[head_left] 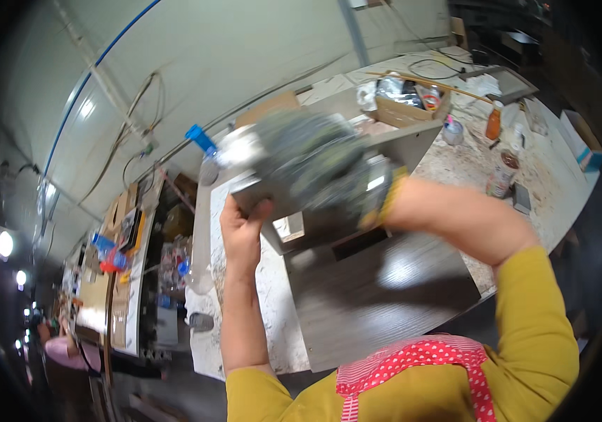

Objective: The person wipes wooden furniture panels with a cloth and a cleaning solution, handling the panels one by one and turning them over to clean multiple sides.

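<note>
My bare left hand [243, 226] is closed on the corner of a grey board [267, 200], thumb on its face. My right hand [311, 158] wears a dark grey-green glove with a yellow cuff and is smeared by motion. It is across and above the grey board. At its left end shows a bright white blurred thing [242, 146]; I cannot make out what it is or whether the fingers hold it. Below lies a grey wood-grain panel [378, 288] with a dark rectangular slot [361, 243]. More grey boards [417, 144] stand upright behind the glove.
The worktable [547, 183] is white and stained. On its right are an orange bottle [494, 121], a small jar [453, 131] and a clear bottle [503, 176]. An open cardboard box [413, 111] stands behind. Another bench [132, 309] and a person in pink [64, 352] are at left.
</note>
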Demonstrator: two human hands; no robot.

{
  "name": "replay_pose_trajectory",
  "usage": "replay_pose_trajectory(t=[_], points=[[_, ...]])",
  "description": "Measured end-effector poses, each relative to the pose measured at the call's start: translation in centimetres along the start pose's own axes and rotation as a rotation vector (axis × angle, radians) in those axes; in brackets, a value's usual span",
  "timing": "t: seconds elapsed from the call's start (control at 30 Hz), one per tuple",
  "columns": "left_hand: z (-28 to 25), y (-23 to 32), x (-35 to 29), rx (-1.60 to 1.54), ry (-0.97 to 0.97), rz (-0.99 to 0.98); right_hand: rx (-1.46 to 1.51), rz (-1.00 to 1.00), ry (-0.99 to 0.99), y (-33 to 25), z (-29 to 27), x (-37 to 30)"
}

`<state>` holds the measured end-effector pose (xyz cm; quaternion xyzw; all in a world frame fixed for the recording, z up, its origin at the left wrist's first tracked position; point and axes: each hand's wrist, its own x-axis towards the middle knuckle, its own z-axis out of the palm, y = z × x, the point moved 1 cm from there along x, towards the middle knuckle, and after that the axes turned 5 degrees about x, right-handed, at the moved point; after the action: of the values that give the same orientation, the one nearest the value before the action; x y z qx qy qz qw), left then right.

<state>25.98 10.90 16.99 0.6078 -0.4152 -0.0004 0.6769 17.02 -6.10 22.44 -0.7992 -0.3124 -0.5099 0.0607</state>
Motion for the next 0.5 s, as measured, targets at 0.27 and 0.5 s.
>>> replay_pose_trajectory(t=[0.27, 0.5], points=[[-5.0, -3.6, -1.8, -0.124, 0.084, 0.034, -0.244, 0.241, -0.044, 3.1, 1.4, -3.4], [-2.7, -2.9, 0.8, -0.128, 0.072, -0.02, -0.205, 0.245, -0.075, 3.8, -2.7, -2.8]])
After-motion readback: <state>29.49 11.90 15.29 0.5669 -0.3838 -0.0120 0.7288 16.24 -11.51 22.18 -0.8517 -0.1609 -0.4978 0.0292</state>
